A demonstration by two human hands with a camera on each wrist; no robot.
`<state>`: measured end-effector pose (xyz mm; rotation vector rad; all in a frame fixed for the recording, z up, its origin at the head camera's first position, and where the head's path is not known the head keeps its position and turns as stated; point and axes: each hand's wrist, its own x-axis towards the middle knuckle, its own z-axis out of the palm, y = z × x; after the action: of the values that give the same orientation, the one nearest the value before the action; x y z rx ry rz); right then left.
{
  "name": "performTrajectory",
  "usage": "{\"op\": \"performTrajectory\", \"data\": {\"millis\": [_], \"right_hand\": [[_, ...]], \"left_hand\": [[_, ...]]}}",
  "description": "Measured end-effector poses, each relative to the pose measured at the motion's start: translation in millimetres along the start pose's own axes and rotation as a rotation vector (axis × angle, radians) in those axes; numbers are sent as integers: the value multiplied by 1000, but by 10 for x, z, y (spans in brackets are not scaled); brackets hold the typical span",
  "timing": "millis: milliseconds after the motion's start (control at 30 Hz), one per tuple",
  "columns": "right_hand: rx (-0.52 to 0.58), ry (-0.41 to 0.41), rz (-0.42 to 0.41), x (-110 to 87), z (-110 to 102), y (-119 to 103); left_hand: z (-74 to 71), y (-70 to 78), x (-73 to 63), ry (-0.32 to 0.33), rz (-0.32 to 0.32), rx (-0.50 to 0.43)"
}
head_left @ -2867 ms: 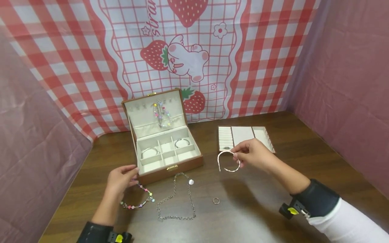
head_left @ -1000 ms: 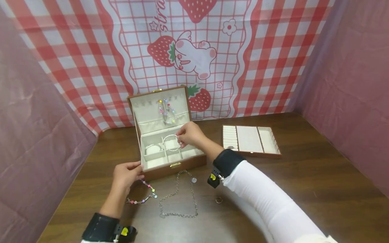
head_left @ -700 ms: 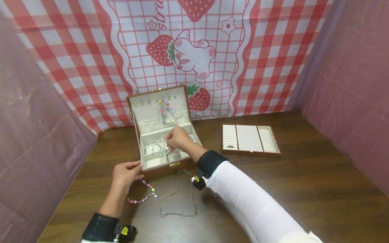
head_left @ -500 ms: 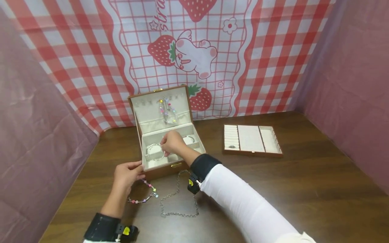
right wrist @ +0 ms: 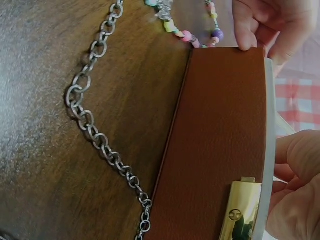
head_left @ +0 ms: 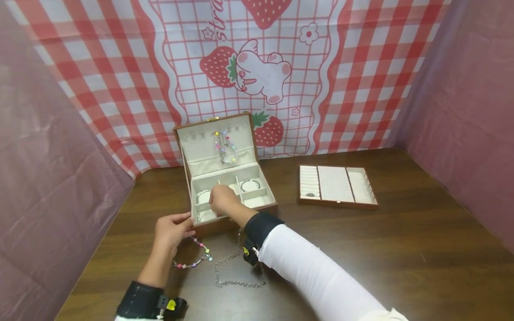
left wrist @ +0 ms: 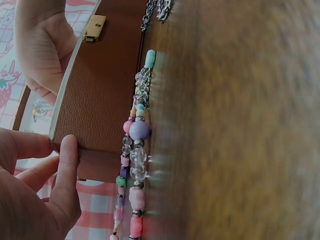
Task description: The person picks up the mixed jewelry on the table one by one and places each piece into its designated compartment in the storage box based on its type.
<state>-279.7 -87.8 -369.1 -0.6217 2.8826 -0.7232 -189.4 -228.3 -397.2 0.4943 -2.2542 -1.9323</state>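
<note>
A brown jewelry box [head_left: 210,228] stands with its lid raised, showing a cream divided interior. My left hand [head_left: 170,232] grips its front left corner, fingers on the front and side in the left wrist view. Inside the front left compartment is my right hand [head_left: 223,200], fingers curled down and largely hidden. The edge of a silver cuff bracelet [head_left: 199,217] shows beside those fingers. One bangle [head_left: 203,195] lies in the back left compartment, another bracelet [head_left: 250,185] in the back right one. Colorful beaded strands [head_left: 225,147] hang from the lid.
On the table in front of the box lie a beaded bracelet [head_left: 188,265] and a silver chain necklace [head_left: 241,284], partly covered by the right wrist. A shallow tray [head_left: 335,183] with a ring [head_left: 310,195] in its slots stands at the right.
My right hand has carried the cuff bracelet from beside the tray, leftward over the box and down into the front left compartment. The left hand stays at the box corner.
</note>
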Motion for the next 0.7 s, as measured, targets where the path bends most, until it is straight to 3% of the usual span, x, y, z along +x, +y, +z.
{"op": "performTrajectory", "data": {"millis": [167, 433, 700], "right_hand": [[-88, -5, -43, 0, 5, 11], [-95, -37, -62, 1, -37, 5], [-126, -31, -166, -47, -224, 65]], "left_hand": [[8, 17, -8, 0, -7, 6], [3, 20, -10, -2, -9, 11], [5, 15, -21, -3, -5, -1]]}}
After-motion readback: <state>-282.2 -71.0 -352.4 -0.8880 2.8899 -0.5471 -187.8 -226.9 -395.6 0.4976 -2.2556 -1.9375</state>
